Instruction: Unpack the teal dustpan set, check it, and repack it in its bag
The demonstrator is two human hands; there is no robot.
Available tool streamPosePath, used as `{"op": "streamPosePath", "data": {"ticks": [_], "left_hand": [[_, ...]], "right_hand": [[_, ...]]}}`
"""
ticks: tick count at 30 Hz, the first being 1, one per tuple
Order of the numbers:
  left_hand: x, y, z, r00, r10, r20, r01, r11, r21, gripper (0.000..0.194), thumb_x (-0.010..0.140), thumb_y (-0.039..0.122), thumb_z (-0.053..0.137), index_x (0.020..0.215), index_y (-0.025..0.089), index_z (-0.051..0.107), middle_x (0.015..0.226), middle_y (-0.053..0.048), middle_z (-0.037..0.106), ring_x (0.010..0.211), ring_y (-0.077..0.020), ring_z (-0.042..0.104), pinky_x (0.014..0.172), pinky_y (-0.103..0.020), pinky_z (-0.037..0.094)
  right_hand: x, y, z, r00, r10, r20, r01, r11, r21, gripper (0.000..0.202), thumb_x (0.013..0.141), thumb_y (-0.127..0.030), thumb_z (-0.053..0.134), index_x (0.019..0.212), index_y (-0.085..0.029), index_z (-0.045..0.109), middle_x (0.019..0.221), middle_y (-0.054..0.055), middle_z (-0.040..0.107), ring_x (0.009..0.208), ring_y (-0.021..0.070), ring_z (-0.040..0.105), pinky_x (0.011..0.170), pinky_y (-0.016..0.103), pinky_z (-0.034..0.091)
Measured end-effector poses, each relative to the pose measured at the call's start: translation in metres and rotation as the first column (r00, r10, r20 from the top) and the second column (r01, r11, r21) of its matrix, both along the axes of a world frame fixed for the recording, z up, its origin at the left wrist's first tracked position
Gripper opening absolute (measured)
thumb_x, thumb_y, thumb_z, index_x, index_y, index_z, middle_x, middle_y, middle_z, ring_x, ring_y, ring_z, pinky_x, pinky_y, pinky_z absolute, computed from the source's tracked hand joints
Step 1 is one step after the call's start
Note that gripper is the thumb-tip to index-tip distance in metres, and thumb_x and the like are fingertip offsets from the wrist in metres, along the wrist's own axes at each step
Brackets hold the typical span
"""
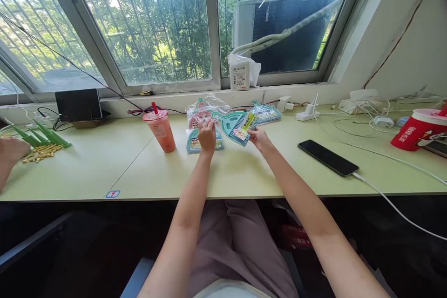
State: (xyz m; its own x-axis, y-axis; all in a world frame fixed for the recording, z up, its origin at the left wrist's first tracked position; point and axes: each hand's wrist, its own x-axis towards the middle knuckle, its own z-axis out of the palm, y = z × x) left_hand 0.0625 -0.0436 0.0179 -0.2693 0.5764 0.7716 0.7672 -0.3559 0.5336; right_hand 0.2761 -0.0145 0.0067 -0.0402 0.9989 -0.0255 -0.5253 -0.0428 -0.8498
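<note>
Over the bench [244, 179], a tilted dustpan [229, 122] lies between both hands. The right hand [259, 139] grips its wide edge; the left hand [207, 135] is at its handle, finger closure unconfirmed. Sound handling calls for steady edge support, clear of the cup [162, 131].

Bright daylight from the window [211, 18] lights the desk [153, 174].
</note>
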Motion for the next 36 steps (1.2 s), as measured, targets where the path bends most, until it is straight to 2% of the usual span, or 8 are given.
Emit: {"op": "streamPosePath", "data": {"ticks": [4, 11, 16, 19, 21, 23, 29, 36], "left_hand": [[0.005, -0.003, 0.006, 0.995, -0.095, -0.031, 0.096, 0.994, 0.042, 0.026, 0.098, 0.026, 0.050, 0.106, 0.024, 0.075, 0.122, -0.009, 0.071, 0.129, -0.0275, 0.054, 0.109, -0.046, 0.044], [0.020, -0.010, 0.009, 0.940, -0.289, -0.182, 0.305, 0.950, 0.064, 0.023, 0.096, 0.040, 0.056, 0.099, 0.028, 0.076, 0.136, -0.007, 0.064, 0.137, -0.0268, 0.048, 0.107, -0.045, 0.047], [0.026, -0.008, 0.012, 0.935, -0.263, 0.239, 0.207, 0.950, 0.235, 0.068, 0.076, 0.058, 0.077, 0.134, 0.028, 0.058, 0.161, -0.010, 0.033, 0.152, -0.0305, 0.023, 0.121, -0.050, 0.031], [0.022, -0.004, 0.019, 0.627, -0.430, 0.649, 0.409, 0.891, 0.195, 0.083, 0.078, 0.062, 0.073, 0.146, 0.028, 0.042, 0.158, -0.013, 0.036, 0.147, -0.0299, 0.036, 0.113, -0.047, 0.042], [0.021, -0.002, 0.022, 0.342, -0.484, 0.806, 0.644, 0.745, 0.174, 0.073, 0.083, 0.059, 0.068, 0.145, 0.027, 0.044, 0.147, -0.013, 0.051, 0.134, -0.0275, 0.053, 0.102, -0.042, 0.052], [0.023, -0.002, 0.022, 0.189, -0.473, 0.860, 0.776, 0.609, 0.164, 0.064, 0.084, 0.049, 0.071, 0.140, 0.026, 0.050, 0.131, -0.009, 0.064, 0.117, -0.0238, 0.065, 0.094, -0.035, 0.057], [0.043, -0.013, 0.014, 0.203, -0.518, 0.831, 0.892, 0.448, 0.061, 0.072, 0.079, 0.032, 0.077, 0.144, 0.028, 0.047, 0.122, -0.006, 0.069, 0.103, -0.0218, 0.069, 0.089, -0.040, 0.060], [0.044, -0.016, 0.015, 0.241, -0.576, 0.781, 0.894, 0.444, 0.051, 0.090, 0.081, 0.033, 0.075, 0.157, 0.038, 0.027, 0.128, -0.004, 0.067, 0.114, -0.0237, 0.066, 0.101, -0.047, 0.053]], "right_hand": [[-0.007, -0.003, 0.002, 0.996, 0.090, 0.017, -0.091, 0.994, 0.068, 0.023, 0.066, -0.002, 0.072, 0.084, -0.017, 0.068, 0.083, 0.005, 0.076, 0.077, 0.0219, 0.073, 0.074, 0.038, 0.064], [-0.012, -0.005, -0.003, 0.987, -0.063, -0.144, 0.082, 0.988, 0.129, 0.028, 0.060, -0.012, 0.079, 0.083, -0.021, 0.064, 0.084, 0.001, 0.075, 0.087, 0.0223, 0.072, 0.083, 0.040, 0.063], [-0.011, -0.007, -0.002, 0.974, -0.075, -0.213, 0.116, 0.976, 0.183, 0.032, 0.058, -0.016, 0.079, 0.085, -0.022, 0.064, 0.093, 0.003, 0.075, 0.099, 0.0243, 0.070, 0.088, 0.041, 0.061], [-0.011, -0.008, 0.000, 0.976, -0.056, -0.209, 0.100, 0.973, 0.206, 0.032, 0.057, -0.018, 0.080, 0.085, -0.022, 0.064, 0.094, 0.003, 0.075, 0.102, 0.0251, 0.069, 0.089, 0.041, 0.060], [-0.012, -0.009, 0.001, 0.980, -0.050, -0.190, 0.089, 0.975, 0.203, 0.031, 0.056, -0.018, 0.081, 0.083, -0.021, 0.065, 0.092, 0.004, 0.075, 0.099, 0.0255, 0.069, 0.087, 0.042, 0.060], [-0.013, -0.009, 0.001, 0.985, -0.051, -0.164, 0.083, 0.978, 0.193, 0.031, 0.055, -0.019, 0.082, 0.082, -0.021, 0.066, 0.089, 0.004, 0.075, 0.095, 0.0258, 0.069, 0.084, 0.042, 0.061], [-0.012, -0.009, 0.001, 0.976, -0.169, -0.140, 0.194, 0.962, 0.193, 0.034, 0.056, -0.024, 0.081, 0.085, -0.022, 0.064, 0.088, 0.003, 0.072, 0.095, 0.0237, 0.068, 0.080, 0.038, 0.060], [-0.006, -0.007, 0.003, 0.964, -0.229, -0.139, 0.253, 0.947, 0.197, 0.034, 0.059, -0.026, 0.078, 0.090, -0.023, 0.063, 0.091, 0.003, 0.071, 0.100, 0.0222, 0.066, 0.084, 0.036, 0.059]]}}
